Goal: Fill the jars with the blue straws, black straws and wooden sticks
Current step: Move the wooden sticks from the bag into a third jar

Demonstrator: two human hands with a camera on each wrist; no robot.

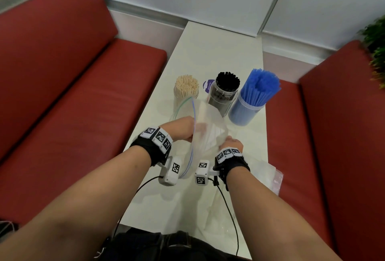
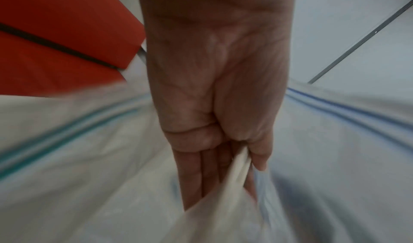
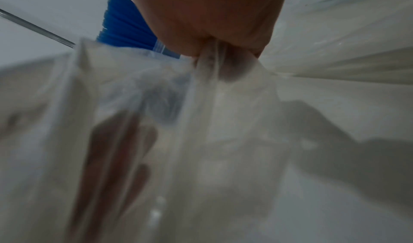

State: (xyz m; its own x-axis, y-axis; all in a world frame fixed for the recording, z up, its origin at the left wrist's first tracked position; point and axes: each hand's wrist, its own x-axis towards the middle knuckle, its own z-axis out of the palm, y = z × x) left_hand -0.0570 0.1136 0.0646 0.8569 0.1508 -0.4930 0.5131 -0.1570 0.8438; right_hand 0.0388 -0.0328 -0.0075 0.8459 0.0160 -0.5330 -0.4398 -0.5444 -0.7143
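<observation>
While both forearms reach out over the near end of the white table (image 1: 208, 52), more clear plastic bags (image 1: 268, 175) lie flat at about four o'clock from the hands, hanging partly over the table's right edge. Just beyond the wrist cameras, the left hand (image 1: 181, 129) and the right hand (image 1: 232, 143) meet on a clear zip-top bag (image 1: 205, 133) held up above the table. The left wrist view shows the left hand's thumb pinching a bunched fold of the bag against the straight fingers (image 2: 196, 174), with a green zip line running off to one side and a blue one to the other. The right wrist view shows the right hand closed tight on another gather of the same plastic; the film there is blurred and what lies behind it cannot be made out.

Farther out, at twelve o'clock from the hands, three jars stand in a row across the table. At eleven o'clock the jar of wooden sticks (image 1: 186, 86) is partly hidden behind the bag's rim. At twelve o'clock stands the jar of black straws (image 1: 226, 90), with a purple-and-white label (image 1: 207, 86) beside it. At one o'clock the jar of blue straws (image 1: 256, 96) is packed full, its straws fanning out above the rim. Red benches (image 1: 73, 73) flank the table at nine and three o'clock.
</observation>
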